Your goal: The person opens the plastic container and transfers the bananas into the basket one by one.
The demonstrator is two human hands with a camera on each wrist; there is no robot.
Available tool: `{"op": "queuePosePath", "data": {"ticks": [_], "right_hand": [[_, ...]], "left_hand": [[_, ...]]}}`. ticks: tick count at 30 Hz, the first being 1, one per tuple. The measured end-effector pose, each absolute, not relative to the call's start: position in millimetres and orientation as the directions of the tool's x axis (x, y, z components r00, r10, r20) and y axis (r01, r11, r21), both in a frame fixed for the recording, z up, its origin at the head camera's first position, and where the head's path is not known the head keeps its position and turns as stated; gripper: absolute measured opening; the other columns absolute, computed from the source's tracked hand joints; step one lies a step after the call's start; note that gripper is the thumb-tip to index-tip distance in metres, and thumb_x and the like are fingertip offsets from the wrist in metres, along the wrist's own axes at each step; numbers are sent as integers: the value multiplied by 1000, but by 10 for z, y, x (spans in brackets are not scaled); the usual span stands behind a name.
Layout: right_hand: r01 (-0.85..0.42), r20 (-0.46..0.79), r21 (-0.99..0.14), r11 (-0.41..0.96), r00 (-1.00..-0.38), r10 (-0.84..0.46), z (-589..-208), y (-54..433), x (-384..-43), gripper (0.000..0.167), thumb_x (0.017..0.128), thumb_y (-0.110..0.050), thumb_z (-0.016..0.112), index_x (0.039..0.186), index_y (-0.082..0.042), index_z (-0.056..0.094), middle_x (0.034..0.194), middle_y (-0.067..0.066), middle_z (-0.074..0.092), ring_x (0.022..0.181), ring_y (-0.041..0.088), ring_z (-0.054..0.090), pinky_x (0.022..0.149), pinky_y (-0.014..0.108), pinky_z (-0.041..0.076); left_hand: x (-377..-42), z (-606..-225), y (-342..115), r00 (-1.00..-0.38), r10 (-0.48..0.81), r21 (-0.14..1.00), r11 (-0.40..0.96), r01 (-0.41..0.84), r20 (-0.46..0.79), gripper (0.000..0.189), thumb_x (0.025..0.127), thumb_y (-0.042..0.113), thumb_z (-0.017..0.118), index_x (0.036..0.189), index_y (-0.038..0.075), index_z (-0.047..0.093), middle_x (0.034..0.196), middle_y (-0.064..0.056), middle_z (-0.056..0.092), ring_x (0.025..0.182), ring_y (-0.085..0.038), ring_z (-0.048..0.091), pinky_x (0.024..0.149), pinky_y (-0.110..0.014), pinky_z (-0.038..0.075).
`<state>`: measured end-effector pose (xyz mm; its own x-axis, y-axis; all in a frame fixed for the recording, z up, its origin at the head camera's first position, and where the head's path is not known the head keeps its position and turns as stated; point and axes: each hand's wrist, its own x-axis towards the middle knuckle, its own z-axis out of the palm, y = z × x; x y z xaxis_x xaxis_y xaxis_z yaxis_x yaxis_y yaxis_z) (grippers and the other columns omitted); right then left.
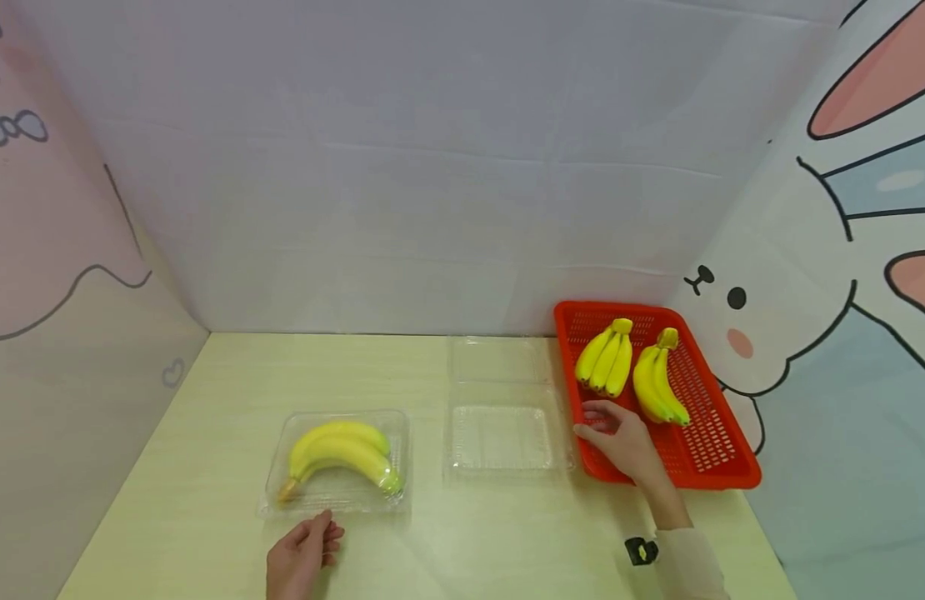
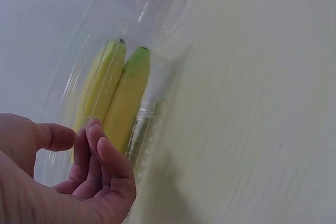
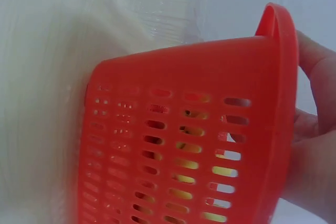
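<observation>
Two yellow bananas (image 1: 342,450) lie in a closed clear plastic clamshell box (image 1: 278,467) at the left of the table. Just at its front edge is my left hand (image 1: 303,546), its fingers loosely bent with nothing between them; the left wrist view shows thumb and fingers apart. My right hand (image 1: 620,437) is over the left side of a red plastic basket (image 1: 721,442), close by the rim. Behind that rim, part of the hand is hidden in the right wrist view. Two bunches of bananas, one left (image 1: 607,358) and one right (image 1: 653,383), lie in the basket beyond my fingers.
An opened clear clamshell box (image 1: 503,437) stands between the filled box and the basket, its lid folded back toward the white wall cloth (image 1: 402,208). Printed cloth (image 1: 792,317) borders the right side. The table (image 1: 462,542) is pale wood.
</observation>
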<state>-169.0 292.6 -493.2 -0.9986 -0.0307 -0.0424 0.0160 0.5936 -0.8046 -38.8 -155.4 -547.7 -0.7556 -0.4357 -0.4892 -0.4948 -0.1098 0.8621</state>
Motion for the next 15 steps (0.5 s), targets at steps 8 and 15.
{"op": "queuePosePath", "data": {"ticks": [8,15], "right_hand": [[-46,31,-752,658,-999,-35,-4858,2868,-1605,41,93,-23,79,125,0,67,115,15,71,99,28,68,82,21,54],[-61,98,-763,643,-995,22,-4863,2801,-1538,33,94,-21,78,119,-2,70,107,10,72,99,26,68,81,13,51]], "left_hand": [[-361,-5460,-1574,-750,-472,874,-102,-475,-463,30,101,20,64,84,-3,73,69,3,71,60,-7,64,54,-25,55],[-341,-5445,-1629,-768,-477,888,-64,-455,-428,29,101,18,63,81,-2,72,70,3,71,60,-6,63,54,-24,55]]}}
